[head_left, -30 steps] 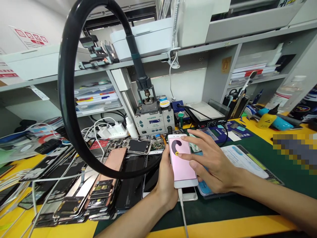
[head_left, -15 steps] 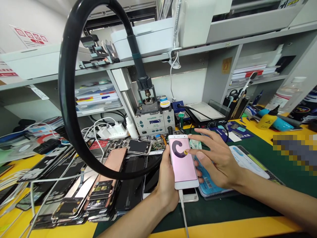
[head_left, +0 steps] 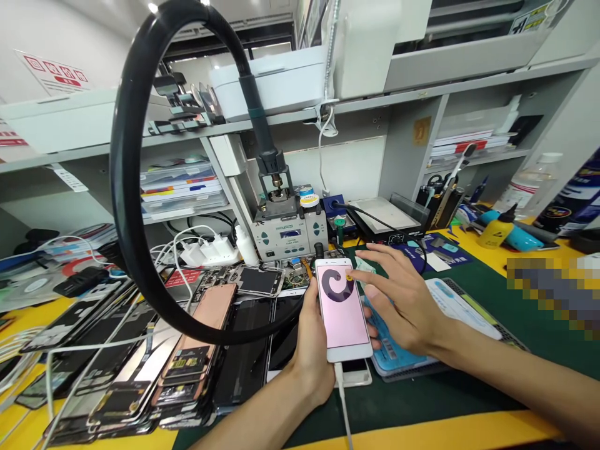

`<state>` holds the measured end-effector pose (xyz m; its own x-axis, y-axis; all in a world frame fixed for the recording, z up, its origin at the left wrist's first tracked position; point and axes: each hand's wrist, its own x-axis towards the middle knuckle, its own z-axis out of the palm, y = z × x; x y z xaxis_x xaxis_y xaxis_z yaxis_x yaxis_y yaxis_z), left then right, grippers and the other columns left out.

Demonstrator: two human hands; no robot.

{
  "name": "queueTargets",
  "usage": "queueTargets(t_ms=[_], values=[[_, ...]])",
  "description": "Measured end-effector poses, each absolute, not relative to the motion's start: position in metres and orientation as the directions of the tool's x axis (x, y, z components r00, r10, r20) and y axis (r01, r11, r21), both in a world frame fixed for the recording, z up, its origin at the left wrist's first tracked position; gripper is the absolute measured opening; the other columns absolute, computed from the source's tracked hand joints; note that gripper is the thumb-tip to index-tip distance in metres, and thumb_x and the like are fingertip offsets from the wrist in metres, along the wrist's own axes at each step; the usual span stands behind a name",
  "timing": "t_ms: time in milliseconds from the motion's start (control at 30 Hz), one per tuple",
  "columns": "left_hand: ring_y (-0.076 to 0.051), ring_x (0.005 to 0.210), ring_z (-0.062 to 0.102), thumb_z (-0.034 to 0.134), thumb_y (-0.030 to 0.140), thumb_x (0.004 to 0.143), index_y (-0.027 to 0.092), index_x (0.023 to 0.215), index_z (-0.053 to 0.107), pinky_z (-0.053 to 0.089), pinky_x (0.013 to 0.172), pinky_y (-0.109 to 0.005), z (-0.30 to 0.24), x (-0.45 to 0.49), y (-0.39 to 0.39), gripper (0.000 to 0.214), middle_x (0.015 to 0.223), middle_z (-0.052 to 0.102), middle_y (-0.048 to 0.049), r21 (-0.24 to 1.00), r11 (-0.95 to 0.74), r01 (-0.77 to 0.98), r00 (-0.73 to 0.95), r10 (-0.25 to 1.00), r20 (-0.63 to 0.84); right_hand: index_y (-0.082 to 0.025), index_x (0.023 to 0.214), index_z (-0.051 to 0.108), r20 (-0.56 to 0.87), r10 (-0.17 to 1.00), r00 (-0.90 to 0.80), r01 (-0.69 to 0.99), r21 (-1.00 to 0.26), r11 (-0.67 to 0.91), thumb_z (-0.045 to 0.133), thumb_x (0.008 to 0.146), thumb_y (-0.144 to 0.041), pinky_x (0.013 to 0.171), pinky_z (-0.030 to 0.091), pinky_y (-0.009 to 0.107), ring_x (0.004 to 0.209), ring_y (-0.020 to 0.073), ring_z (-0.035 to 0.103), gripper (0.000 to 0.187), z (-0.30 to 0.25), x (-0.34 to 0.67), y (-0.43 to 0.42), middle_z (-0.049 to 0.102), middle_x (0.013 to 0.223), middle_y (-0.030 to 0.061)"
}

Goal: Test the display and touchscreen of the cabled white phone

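Note:
My left hand (head_left: pixel 312 347) grips a white smartphone (head_left: pixel 341 315) from its left side, holding it tilted above the green mat. The screen glows pink with a dark curled stroke near its top. A white cable (head_left: pixel 344 409) hangs from the phone's bottom end. My right hand (head_left: pixel 400 300) hovers at the phone's right, fingers spread, its index fingertip touching the upper right of the screen at the end of the stroke. Another white phone (head_left: pixel 357 374) lies flat just beneath the held one.
A thick black hose loop (head_left: pixel 122 206) arcs over the left half and joins a grey rework station (head_left: pixel 288 234). Several dismantled phones and screens (head_left: pixel 187 356) pile up on the left. A hot plate (head_left: pixel 384 215), yellow bottle (head_left: pixel 499 230) and blue-bordered pad (head_left: pixel 457 306) sit right.
My right index finger has slid across the top of the screen, from its left middle to its upper right. The dark stroke has grown from a short arc into a fuller curl.

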<state>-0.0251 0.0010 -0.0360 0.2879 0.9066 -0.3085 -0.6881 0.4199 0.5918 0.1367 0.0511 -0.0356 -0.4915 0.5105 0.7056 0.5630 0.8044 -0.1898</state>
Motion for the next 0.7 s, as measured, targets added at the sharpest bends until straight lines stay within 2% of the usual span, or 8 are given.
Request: queueTargets(t_ms=[233,433,700], values=[[-0.022,0.063,0.065,0.043,0.067,0.086,0.011,0.097,0.067,0.053,0.068,-0.035,-0.0344,-0.0247,-0.0015,0.062,0.075,0.069,-0.0113,0.634,0.414,-0.653,0.243,0.907,-0.343,-0.014,0.126,0.059,0.643,0.538,-0.545,0.584,-0.17,0.794,0.044,0.089,-0.024,0.107,0.032,0.059,0.134,0.0353,0.033,0.041,-0.0327,0.1353,0.0501,0.047,0.136,0.0184],[-0.02,0.072,0.066,0.05,0.061,0.086,0.02,0.114,0.064,0.051,0.072,-0.032,-0.0329,-0.0231,-0.0011,0.051,0.09,0.072,-0.0062,0.613,0.377,-0.694,0.178,0.915,-0.361,-0.014,0.13,0.055,0.626,0.528,-0.574,0.586,-0.138,0.799,0.047,0.089,-0.029,0.108,0.029,0.061,0.135,0.0362,0.031,0.044,-0.0351,0.1321,0.0496,0.043,0.14,0.0188],[-0.02,0.08,0.066,0.052,0.059,0.086,0.02,0.123,0.062,0.049,0.075,-0.028,-0.0353,-0.0226,-0.001,0.055,0.099,0.071,-0.0062,0.604,0.312,-0.733,0.175,0.945,-0.276,-0.016,0.135,0.05,0.594,0.528,-0.606,0.579,-0.126,0.806,0.047,0.09,-0.03,0.108,0.029,0.063,0.139,0.0366,0.025,0.047,-0.0334,0.127,0.0456,0.038,0.144,0.0189]])
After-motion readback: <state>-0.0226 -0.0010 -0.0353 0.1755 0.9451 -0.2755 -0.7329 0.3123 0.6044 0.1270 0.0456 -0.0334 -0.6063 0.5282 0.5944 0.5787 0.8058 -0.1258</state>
